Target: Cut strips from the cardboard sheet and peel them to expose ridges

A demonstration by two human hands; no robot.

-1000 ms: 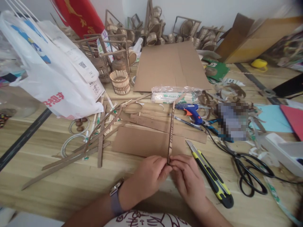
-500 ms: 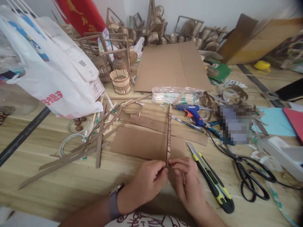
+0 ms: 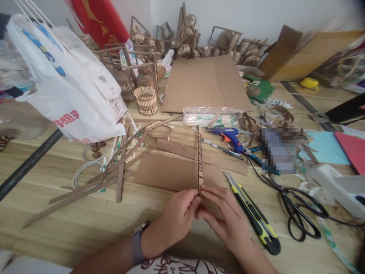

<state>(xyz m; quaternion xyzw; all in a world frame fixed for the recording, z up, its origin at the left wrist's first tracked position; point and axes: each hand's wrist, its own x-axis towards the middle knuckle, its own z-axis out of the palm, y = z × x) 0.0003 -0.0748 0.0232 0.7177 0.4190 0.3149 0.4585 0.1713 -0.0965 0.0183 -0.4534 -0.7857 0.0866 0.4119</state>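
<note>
A narrow cardboard strip [image 3: 200,156] with dark cross lines along one side points away from me over the work table. My left hand [image 3: 182,211] is closed, pinching its near end between thumb and fingers. My right hand [image 3: 224,213] grips the same end from the other side, fingers straighter and thumb beneath. The fingers hide the strip's near tip. Under the strip lie a flat cardboard rectangle [image 3: 165,171] and a narrower cardboard piece [image 3: 176,147]. A yellow and black utility knife [image 3: 252,213] lies right of my right hand, blade out.
Black-handled scissors [image 3: 303,213] and a blue glue gun [image 3: 229,137] lie at right. Brown strips [image 3: 119,180] are scattered at left, near a white plastic bag [image 3: 71,95]. Behind are a small slatted bucket [image 3: 145,100], a large cardboard sheet [image 3: 205,83] and an open box [image 3: 308,57].
The strip's far end has swung slightly left. My right hand's fingers have stretched out more along the strip, and its thumb has shifted left. The view has moved a little.
</note>
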